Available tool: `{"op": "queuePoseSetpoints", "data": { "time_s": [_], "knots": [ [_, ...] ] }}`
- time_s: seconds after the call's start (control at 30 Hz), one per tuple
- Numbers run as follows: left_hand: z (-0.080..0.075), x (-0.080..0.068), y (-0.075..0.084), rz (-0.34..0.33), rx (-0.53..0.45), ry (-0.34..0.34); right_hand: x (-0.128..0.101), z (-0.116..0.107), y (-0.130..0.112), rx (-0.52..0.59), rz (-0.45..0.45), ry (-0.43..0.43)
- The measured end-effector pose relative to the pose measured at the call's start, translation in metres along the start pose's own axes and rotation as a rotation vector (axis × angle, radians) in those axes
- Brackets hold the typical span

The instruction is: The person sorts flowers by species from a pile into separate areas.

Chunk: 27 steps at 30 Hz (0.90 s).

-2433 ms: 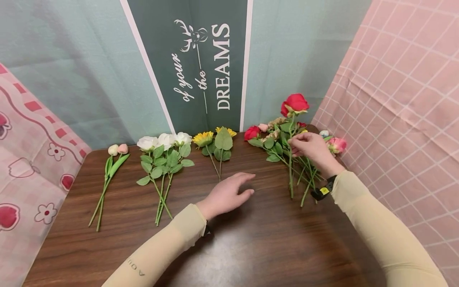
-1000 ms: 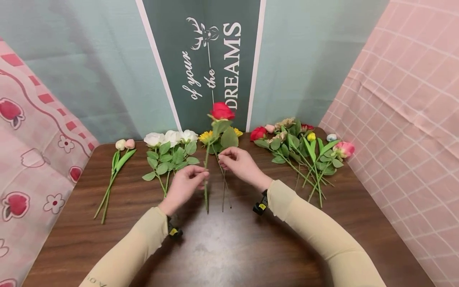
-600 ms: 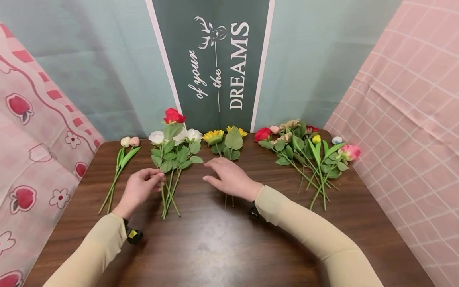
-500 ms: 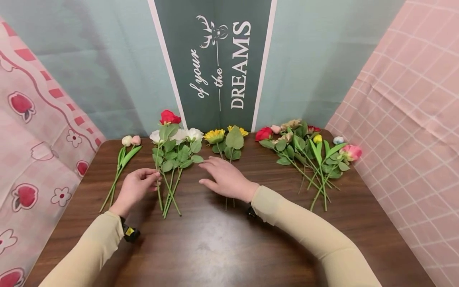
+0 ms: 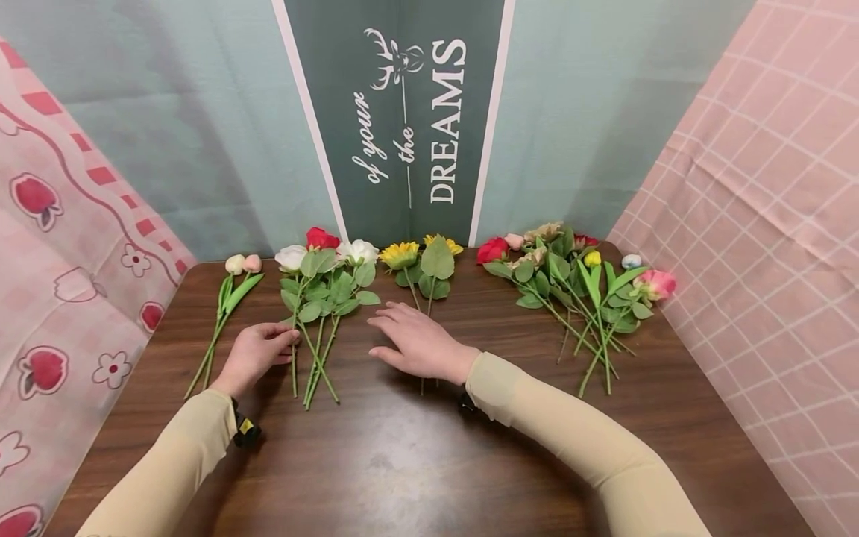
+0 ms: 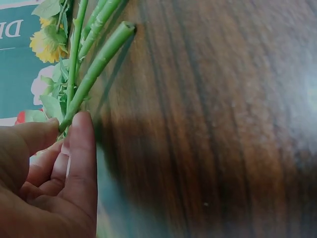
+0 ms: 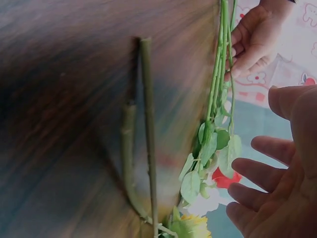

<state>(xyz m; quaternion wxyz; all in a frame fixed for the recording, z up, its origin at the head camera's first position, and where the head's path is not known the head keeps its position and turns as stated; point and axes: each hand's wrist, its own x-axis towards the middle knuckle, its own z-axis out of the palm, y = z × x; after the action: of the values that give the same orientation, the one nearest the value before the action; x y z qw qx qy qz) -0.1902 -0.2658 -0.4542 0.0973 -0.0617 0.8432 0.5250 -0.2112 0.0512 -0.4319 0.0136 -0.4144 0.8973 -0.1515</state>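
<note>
My left hand (image 5: 253, 354) pinches the stem of a red rose (image 5: 323, 239) between thumb and fingertips. The bloom lies among white roses (image 5: 291, 257), covering part of them, and its stem is left of theirs. In the left wrist view the pinched green stem (image 6: 99, 67) ends just above the tabletop. My right hand (image 5: 421, 341) is spread and holds nothing, hovering over the stems of the yellow sunflowers (image 5: 400, 255). Those sunflower stems (image 7: 150, 124) show beside the extended fingers (image 7: 260, 173) in the right wrist view.
Two pale tulips (image 5: 243, 264) lie at the far left of the brown table (image 5: 403, 462). A mixed pile with red, beige, yellow and pink flowers (image 5: 654, 285) lies at the right. Fabric hangs behind, with a patterned cloth (image 5: 60, 298) left and a pink checked cloth (image 5: 758, 209) right.
The red rose left the right pile in my right hand and passed to my left hand. It moved left and came down onto the white roses. My right hand let go and opened.
</note>
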Motion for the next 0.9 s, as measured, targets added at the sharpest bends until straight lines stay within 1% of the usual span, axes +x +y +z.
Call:
{"op": "queuePoseSetpoints", "data": {
  "time_s": [0.13,0.23,0.27,0.37,0.43,0.5,0.6,0.67,0.77,0.9],
  "knots": [
    [0.0,-0.001,0.002,0.013,0.03,-0.005,-0.003,0.0,0.005,0.0,0.005,-0.014],
    [-0.002,-0.002,0.005,0.045,0.077,0.013,-0.007,-0.001,0.009,-0.001,0.014,-0.02],
    [-0.002,-0.003,0.007,0.066,0.11,0.027,-0.008,-0.002,0.012,-0.002,0.02,-0.021],
    [-0.003,-0.004,0.014,0.155,0.253,0.094,-0.012,-0.006,0.02,-0.012,0.045,-0.012],
    [0.0,-0.004,0.019,0.216,0.329,0.135,-0.015,-0.009,0.026,-0.022,0.073,-0.005],
    [0.005,-0.004,0.025,0.275,0.383,0.158,-0.019,-0.012,0.034,-0.024,0.105,0.004],
    [0.016,-0.003,0.035,0.346,0.432,0.149,-0.026,-0.016,0.046,-0.021,0.157,0.028],
    [0.026,-0.003,0.041,0.398,0.482,0.133,-0.031,-0.019,0.055,-0.011,0.188,0.054],
    [0.044,-0.005,0.051,0.479,0.557,0.078,-0.042,-0.023,0.072,0.008,0.244,0.095],
    [0.067,-0.012,0.064,0.604,0.667,-0.022,-0.061,-0.029,0.094,0.037,0.336,0.149]
  ]
}}
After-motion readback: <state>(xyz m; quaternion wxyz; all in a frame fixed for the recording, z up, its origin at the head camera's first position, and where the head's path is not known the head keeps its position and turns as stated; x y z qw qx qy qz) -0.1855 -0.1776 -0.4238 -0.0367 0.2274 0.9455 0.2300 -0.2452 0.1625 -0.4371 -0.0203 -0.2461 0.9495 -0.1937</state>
